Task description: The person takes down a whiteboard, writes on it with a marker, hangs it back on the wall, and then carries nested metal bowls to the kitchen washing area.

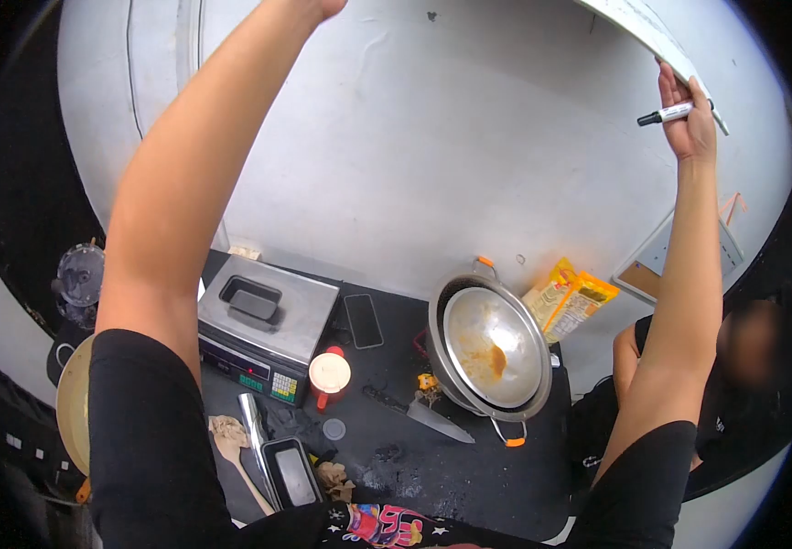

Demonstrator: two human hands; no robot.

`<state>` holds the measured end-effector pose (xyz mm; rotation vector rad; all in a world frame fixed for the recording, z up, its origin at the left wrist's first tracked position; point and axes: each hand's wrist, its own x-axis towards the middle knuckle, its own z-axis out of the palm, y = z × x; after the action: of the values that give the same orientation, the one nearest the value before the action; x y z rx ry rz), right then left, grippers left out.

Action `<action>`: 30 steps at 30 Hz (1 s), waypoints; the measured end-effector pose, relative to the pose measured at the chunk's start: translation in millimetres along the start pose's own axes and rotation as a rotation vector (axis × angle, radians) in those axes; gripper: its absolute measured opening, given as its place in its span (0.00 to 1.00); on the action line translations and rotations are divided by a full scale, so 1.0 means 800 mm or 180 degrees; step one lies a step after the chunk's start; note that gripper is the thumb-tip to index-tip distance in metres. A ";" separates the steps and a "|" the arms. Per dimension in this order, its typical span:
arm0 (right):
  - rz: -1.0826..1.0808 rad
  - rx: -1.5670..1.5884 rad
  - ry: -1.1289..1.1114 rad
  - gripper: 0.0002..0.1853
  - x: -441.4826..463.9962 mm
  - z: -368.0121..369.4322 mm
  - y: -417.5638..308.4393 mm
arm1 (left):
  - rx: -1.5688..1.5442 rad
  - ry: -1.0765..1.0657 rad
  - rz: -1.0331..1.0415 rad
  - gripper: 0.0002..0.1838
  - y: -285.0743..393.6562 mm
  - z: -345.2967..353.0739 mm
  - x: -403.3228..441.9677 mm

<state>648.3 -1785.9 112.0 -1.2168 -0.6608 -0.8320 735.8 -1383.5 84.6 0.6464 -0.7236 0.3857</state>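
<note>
One marker [673,113] gripped in right hand [691,133], fingers [667,84] extended, touching white board [649,29].

Marker [665,115] coloured white, capped in black; board [663,41] seen as white; wall [396,183] coloured pale grey-white; sleeves [144,430] shown plain black; shirt front [383,525] printed in red and pink on black, dotted with white stars; table [524,480] coloured black; scale [306,297] topped in silver, marked with green in front; mug [329,373] coloured red, cream seen on top; pot [547,361] coloured silver, handles [515,443] tipped in orange; bowl [515,339] silver, stained orange-brown; packets [579,300] printed in yellow and orange.
</note>
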 end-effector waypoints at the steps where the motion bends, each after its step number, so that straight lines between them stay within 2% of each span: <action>1: 0.0018 0.0010 0.0048 0.18 -0.009 -0.003 0.004 | 0.0085 -0.0005 -0.0030 0.25 -0.001 0.001 -0.012; 8: 0.0314 0.0404 0.0111 0.14 -0.049 -0.028 0.035 | 0.0170 0.0062 -0.0097 0.25 -0.025 -0.024 -0.050; 11: 0.0365 0.0450 0.0107 0.14 -0.057 -0.030 0.043 | 0.0160 -0.0168 -0.0055 0.26 -0.033 -0.042 -0.042; 14: 0.0416 0.0401 0.0108 0.15 -0.066 -0.030 0.048 | 0.0445 -0.0015 0.0087 0.21 -0.043 -0.058 -0.042; 17: 0.0550 0.0484 0.0019 0.14 -0.072 -0.034 0.055 | 0.0225 -0.0042 0.0035 0.19 -0.048 -0.065 -0.041; 23: 0.0562 0.0469 0.0236 0.15 -0.083 -0.025 0.066 | 0.0176 0.0046 -0.0073 0.18 -0.050 -0.067 -0.050; 30: 0.0786 0.0578 0.0312 0.14 -0.112 -0.033 0.104 | 0.0215 -0.0045 -0.0178 0.16 -0.076 -0.107 -0.055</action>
<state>668.8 -1783.8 -11.4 -1.0609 -0.4836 -0.6073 779.4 -1376.1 -20.3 0.7321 -0.7070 0.3555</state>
